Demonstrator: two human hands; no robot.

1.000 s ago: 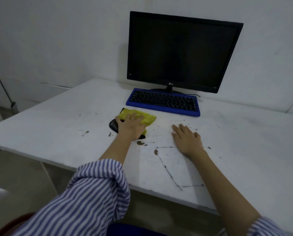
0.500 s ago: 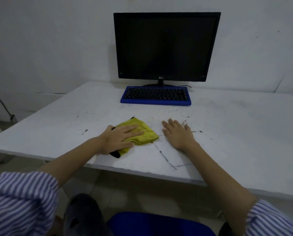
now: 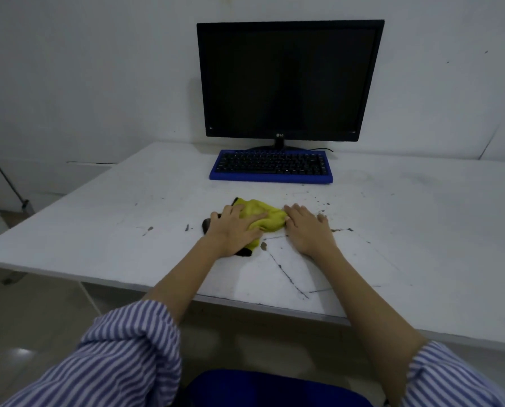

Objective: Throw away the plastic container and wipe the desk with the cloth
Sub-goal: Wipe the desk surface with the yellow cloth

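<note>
No plastic container is in view, so that part looks done, and wiping is under way. The left hand (image 3: 235,230) presses flat, fingers straight, on the yellow cloth (image 3: 264,217) mid-surface (image 3: 98,218); the right hand (image 3: 307,227) rests open beside it, touching its edge. Dark specks (image 3: 323,205) and scuffs remain, so wiping seems unfinished.

Pressing a yellow cloth (image 3: 263,217) flat onto the stained white desk (image 3: 98,230) with the left hand (image 3: 236,230), resting the right hand (image 3: 307,227) palm-down just beside it, fingers straight, touching the cloth's edge, facing a blue keyboard (image 3: 271,167) and dark monitor (image 3: 286,80).
</note>
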